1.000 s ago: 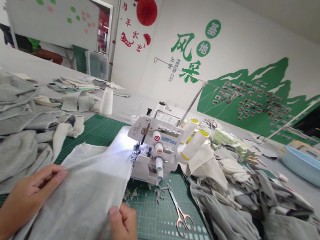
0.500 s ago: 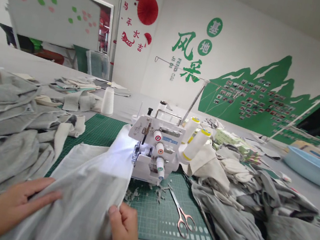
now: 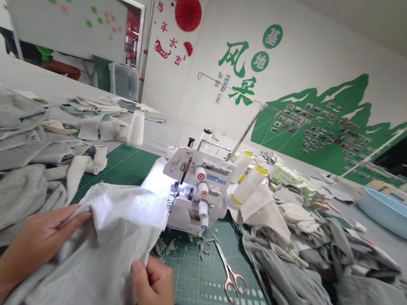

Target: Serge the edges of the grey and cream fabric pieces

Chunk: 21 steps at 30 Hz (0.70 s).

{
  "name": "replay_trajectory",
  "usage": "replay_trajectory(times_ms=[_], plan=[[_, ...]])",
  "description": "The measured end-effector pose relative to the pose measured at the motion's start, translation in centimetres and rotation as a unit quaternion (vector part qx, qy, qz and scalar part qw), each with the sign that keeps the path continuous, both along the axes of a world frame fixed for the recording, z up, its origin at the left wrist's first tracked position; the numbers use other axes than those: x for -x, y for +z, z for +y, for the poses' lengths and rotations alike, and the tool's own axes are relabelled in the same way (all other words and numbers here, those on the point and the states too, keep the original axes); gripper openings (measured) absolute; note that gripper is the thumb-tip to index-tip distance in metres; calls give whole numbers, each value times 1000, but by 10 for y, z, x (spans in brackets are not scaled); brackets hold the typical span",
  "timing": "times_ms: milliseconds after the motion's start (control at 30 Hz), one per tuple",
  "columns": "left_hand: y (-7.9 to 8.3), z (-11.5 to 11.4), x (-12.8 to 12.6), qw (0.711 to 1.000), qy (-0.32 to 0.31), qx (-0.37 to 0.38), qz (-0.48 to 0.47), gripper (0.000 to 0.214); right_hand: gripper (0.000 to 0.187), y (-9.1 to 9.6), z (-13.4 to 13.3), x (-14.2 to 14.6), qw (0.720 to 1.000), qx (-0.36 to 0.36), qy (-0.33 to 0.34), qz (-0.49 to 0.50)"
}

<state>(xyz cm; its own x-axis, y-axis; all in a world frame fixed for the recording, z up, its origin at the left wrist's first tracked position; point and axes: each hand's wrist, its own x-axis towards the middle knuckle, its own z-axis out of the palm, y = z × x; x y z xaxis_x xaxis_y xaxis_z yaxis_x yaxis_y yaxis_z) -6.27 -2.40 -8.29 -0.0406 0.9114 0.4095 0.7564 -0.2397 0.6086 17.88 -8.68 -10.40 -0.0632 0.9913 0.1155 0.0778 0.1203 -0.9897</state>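
A light grey piece of fabric (image 3: 105, 250) hangs between my two hands, its far part lying in the lamp light at the left of a white overlock sewing machine (image 3: 198, 183). My left hand (image 3: 43, 235) pinches the fabric's left side, thumb on top, with folds bunched at the fingertips. At the right edge, my right hand (image 3: 154, 285) grips the fabric between thumb and curled fingers. Under the machine lies a green cutting mat (image 3: 189, 285). Scissors with copper-coloured handles (image 3: 231, 277) rest on it, right of my right hand, near grey fabric trimmings (image 3: 166, 247).
Grey fabric pieces (image 3: 21, 169) lie heaped at the left, and another heap (image 3: 302, 283) at the right. A white thread cone (image 3: 136, 128) stands behind the mat. Yellow-topped thread cones (image 3: 250, 186) stand beside the machine. A blue basin (image 3: 400, 214) is at far right.
My left hand has moved up and right, lifting and folding the fabric's left side toward the machine. My right hand has shifted slightly left, still gripping the edge.
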Motion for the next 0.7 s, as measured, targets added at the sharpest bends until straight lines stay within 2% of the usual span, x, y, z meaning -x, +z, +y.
replay_trajectory(times_ms=[233,433,700], plan=[[-4,-2,5,999,33,-10,-11,40,46,3,0,-2,1000,12,7,-9],[-6,0,8,999,29,-12,14,41,46,-1,-2,-3,1000,14,3,11],[-10,4,14,999,34,-22,-3,41,49,-7,0,-3,1000,15,-2,19]])
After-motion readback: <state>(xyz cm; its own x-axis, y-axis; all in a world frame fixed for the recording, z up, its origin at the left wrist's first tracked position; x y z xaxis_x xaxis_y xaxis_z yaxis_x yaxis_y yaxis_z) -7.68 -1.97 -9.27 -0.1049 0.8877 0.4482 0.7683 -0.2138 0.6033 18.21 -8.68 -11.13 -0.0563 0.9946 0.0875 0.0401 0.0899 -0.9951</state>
